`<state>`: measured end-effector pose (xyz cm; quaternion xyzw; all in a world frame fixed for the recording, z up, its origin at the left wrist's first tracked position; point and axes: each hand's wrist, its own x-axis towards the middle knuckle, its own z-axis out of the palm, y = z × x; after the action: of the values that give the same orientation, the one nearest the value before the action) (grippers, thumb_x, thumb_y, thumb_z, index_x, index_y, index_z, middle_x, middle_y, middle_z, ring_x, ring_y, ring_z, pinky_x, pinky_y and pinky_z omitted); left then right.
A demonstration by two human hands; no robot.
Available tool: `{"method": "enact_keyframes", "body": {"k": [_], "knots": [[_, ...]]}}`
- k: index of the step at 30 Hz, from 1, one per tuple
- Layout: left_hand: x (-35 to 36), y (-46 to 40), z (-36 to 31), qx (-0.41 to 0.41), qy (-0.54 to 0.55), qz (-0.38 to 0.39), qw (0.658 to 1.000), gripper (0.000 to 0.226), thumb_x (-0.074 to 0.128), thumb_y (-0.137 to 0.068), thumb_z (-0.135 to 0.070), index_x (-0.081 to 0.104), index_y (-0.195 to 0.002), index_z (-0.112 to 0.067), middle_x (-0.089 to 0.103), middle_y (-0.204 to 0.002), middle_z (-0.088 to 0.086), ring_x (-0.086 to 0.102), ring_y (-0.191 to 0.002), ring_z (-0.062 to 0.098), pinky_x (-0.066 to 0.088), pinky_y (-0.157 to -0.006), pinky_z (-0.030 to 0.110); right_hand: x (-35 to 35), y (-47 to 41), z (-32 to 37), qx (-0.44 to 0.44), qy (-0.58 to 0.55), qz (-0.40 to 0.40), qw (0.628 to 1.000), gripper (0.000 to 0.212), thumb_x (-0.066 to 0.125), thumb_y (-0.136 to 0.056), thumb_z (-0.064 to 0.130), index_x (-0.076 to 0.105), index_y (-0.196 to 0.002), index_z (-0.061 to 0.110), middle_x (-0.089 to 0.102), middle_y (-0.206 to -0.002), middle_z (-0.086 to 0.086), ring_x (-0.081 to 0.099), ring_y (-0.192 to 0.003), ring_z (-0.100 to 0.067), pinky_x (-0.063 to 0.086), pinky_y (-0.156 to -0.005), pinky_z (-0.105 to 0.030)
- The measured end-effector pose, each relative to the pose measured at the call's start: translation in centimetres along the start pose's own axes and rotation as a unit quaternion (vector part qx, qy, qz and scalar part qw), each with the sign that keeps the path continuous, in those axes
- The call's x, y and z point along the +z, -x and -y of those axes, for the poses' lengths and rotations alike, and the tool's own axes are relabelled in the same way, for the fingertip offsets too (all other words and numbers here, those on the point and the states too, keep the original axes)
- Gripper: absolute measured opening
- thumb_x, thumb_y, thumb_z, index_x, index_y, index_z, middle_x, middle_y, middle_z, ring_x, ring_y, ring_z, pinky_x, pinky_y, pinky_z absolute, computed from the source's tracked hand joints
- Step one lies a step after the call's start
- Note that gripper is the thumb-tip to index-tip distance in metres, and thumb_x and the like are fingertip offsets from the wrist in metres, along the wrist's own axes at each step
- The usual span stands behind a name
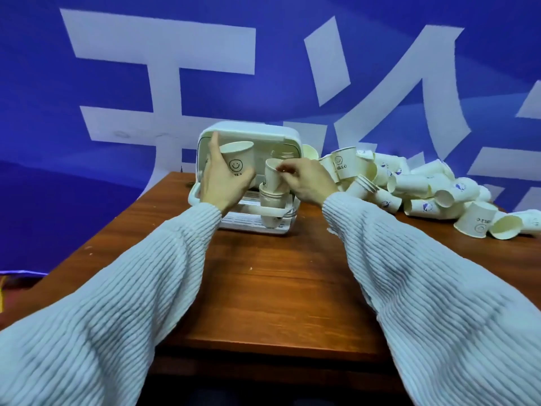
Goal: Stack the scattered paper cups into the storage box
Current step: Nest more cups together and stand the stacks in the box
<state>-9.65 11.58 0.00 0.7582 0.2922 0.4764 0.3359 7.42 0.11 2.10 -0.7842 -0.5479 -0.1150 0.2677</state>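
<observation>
The storage box (248, 177) stands at the far middle of the table (263, 288), its lid (248, 133) raised behind it. A stack of cups (273, 200) sits in its right part. The pile of paper cups (424, 186) lies right of the box. The banner (117, 83) hangs behind.

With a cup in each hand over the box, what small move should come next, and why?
Probably press the tilted cup, pinched by the right hand, down into the stack standing in the storage box. It sits only partly nested, and the left hand already holds the smiley cup ready to follow.
</observation>
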Motion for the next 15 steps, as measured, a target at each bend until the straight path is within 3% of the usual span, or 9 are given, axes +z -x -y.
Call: {"method": "enact_keyframes", "body": {"k": [4, 7, 9, 11, 15], "knots": [[0.2, -0.4, 1.1, -0.008, -0.022, 0.006, 1.0, 0.085, 0.073, -0.079, -0.046, 0.03, -0.151, -0.031, 0.055, -0.143, 0.004, 0.054, -0.125, 0.027, 0.047, -0.105, 0.046, 1.7, 0.2, 0.3, -0.007, 0.072, 0.131, 0.989, 0.042, 0.048, -0.097, 0.014, 0.07, -0.131, 0.024, 0.071, -0.132, -0.006, 0.064, -0.123, -0.032, 0.05, -0.105, -0.039], [0.5, -0.7, 1.4, -0.018, -0.029, 0.013, 0.999, 0.086, 0.076, -0.075, -0.05, 0.036, -0.148, -0.028, 0.059, -0.138, 0.004, 0.056, -0.122, 0.026, 0.046, -0.104, 0.043, 2.9, 1.2, 0.5, -0.04, 0.142, 0.16, 0.976, 0.043, 0.042, -0.093, 0.023, 0.066, -0.128, 0.016, 0.07, -0.128, -0.016, 0.063, -0.119, -0.04, 0.053, -0.097, -0.046], [1.0, -0.9, 1.2, -0.014, -0.021, 0.018, 1.0, 0.086, 0.081, -0.075, -0.048, 0.04, -0.145, -0.022, 0.059, -0.136, 0.006, 0.056, -0.121, 0.025, 0.044, -0.102, 0.034, 2.7, 1.2, 0.6, -0.053, 0.167, 0.174, 0.969, 0.042, 0.046, -0.091, 0.026, 0.062, -0.128, 0.014, 0.065, -0.133, -0.015, 0.055, -0.132, -0.036, 0.05, -0.102, -0.047], [1.6, -1.2, 0.6, -0.002, -0.013, 0.021, 1.0, 0.084, 0.085, -0.076, -0.042, 0.041, -0.142, -0.018, 0.059, -0.135, 0.006, 0.055, -0.12, 0.024, 0.041, -0.096, 0.029, 2.3, 1.1, 0.3, -0.044, 0.138, 0.153, 0.978, 0.052, 0.051, -0.09, 0.025, 0.056, -0.141, 0.014, 0.058, -0.146, -0.012, 0.04, -0.148, -0.028, 0.042, -0.114, -0.044], [2.9, -2.1, -1.0, 0.037, -0.002, 0.027, 0.999, 0.088, 0.088, -0.076, -0.035, 0.037, -0.147, -0.017, 0.052, -0.142, 0.008, 0.051, -0.129, 0.027, 0.042, -0.106, 0.039, 2.4, 2.4, -1.3, 0.006, 0.043, -0.005, 0.999, 0.056, 0.048, -0.086, 0.031, 0.057, -0.141, 0.022, 0.065, -0.135, -0.001, 0.055, -0.13, -0.024, 0.05, -0.104, -0.047]]}}
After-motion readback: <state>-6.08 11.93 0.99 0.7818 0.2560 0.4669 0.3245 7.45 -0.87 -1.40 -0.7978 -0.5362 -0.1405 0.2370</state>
